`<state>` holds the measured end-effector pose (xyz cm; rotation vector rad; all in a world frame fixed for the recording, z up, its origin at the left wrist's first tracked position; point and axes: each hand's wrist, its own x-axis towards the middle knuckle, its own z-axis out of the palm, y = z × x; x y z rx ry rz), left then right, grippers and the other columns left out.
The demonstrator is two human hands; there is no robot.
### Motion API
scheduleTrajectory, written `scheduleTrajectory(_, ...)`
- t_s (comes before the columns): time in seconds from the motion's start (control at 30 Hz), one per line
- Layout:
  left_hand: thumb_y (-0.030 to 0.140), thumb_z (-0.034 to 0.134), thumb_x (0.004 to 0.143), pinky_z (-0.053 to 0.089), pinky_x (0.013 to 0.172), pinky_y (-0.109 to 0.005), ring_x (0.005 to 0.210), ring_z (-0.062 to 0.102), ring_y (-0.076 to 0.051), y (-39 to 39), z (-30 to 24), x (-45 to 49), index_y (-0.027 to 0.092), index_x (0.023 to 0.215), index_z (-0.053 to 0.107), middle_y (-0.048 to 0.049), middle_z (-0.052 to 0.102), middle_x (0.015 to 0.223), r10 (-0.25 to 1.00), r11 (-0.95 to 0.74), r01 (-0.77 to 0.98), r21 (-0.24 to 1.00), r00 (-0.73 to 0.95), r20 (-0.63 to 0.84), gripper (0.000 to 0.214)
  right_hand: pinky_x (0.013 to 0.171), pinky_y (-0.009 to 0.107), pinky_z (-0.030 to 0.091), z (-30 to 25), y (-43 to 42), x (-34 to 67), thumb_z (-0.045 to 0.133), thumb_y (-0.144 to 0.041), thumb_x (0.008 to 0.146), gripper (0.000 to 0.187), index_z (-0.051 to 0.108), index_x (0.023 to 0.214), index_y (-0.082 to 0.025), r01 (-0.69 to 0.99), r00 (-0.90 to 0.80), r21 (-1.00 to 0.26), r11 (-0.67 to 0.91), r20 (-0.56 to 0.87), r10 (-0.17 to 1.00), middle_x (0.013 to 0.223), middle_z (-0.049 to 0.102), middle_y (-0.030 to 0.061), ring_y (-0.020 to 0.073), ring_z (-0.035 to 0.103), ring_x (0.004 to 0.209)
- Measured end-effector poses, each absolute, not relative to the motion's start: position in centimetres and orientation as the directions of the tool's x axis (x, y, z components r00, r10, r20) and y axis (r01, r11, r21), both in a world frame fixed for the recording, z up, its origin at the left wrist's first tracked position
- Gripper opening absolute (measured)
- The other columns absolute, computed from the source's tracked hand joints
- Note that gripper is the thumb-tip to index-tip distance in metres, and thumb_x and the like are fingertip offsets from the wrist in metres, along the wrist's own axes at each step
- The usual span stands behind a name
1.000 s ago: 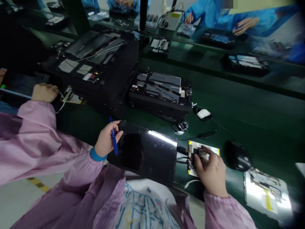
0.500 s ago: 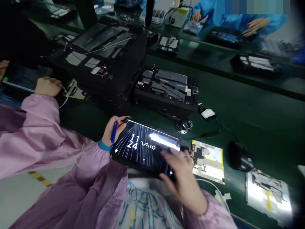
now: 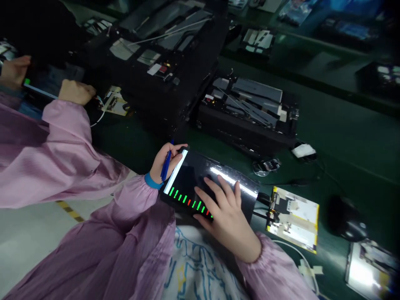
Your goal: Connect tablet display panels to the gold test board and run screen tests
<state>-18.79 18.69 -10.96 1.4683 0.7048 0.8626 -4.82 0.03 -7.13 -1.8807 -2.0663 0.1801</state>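
A tablet display [image 3: 195, 173], dark with a white strip at its left and a column of green and red text lines, lies tilted in front of me. Its left edge is gripped by my left hand [image 3: 165, 163], thumb on top. That same hand keeps a slim blue tool [image 3: 166, 166] between its fingers; its exact kind I cannot make out. Over the right part of the screen, my right hand [image 3: 223, 208] is spread, fingertips on or just above the glass. Black cables run from the display's right edge to an exposed circuit board with a yellow border [image 3: 293, 218].
A black stack of display panels [image 3: 250, 121] stands ahead, with a larger stack [image 3: 175, 79] to its left. At right lie a black mouse [image 3: 346, 218], a coiled cable [image 3: 303, 151] and a silver unit [image 3: 368, 271]. A co-worker's hand [image 3: 76, 91] works at left.
The screen has switched from a clock and VAIO wallpaper to a dark page with green and red lines. My right hand has settled flatter over the glass. The view has shifted left.
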Motion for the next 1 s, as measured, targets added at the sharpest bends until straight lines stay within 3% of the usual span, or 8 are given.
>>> scheduleTrajectory(0.37,0.030,0.062,0.086,0.045,0.084,-0.038,0.120,0.056,-0.028,18.6,-11.5,-19.1,0.020,0.076,0.040,-0.0093,0.068,0.098,0.819,-0.100,-0.090,0.991,0.557,0.134,0.027,0.108,0.071,0.016,-7.9,1.4,-6.4,0.061,-0.032,0.084,0.041,0.059,0.124,-0.028,0.950,-0.135,-0.259,0.172,0.155,0.979,0.138,0.052,0.0083,0.0374,0.031,0.136)
scheduleTrajectory(0.7,0.033,0.063,0.085,0.045,0.083,-0.037,0.114,0.059,-0.026,18.6,-11.6,-19.2,0.020,0.076,0.040,-0.0143,0.065,0.117,0.817,-0.090,-0.106,0.990,0.560,0.134,0.028,0.108,0.071,0.017,-8.3,1.0,-6.4,0.064,-0.034,0.082,0.043,0.058,0.123,-0.027,0.952,-0.084,-0.275,0.134,0.187,0.979,0.136,0.052,0.0105,0.0376,0.033,0.136)
scheduleTrajectory(1.0,0.033,0.063,0.085,0.044,0.087,-0.040,0.113,0.059,-0.026,18.5,-11.9,-19.3,0.020,0.077,0.040,-0.0150,0.064,0.120,0.820,-0.080,-0.101,0.992,0.558,0.123,0.027,0.108,0.071,0.017,-8.6,0.9,-6.6,0.065,-0.035,0.082,0.040,0.059,0.120,-0.028,0.957,-0.079,-0.265,0.122,0.170,0.982,0.136,0.051,0.0097,0.0380,0.032,0.136)
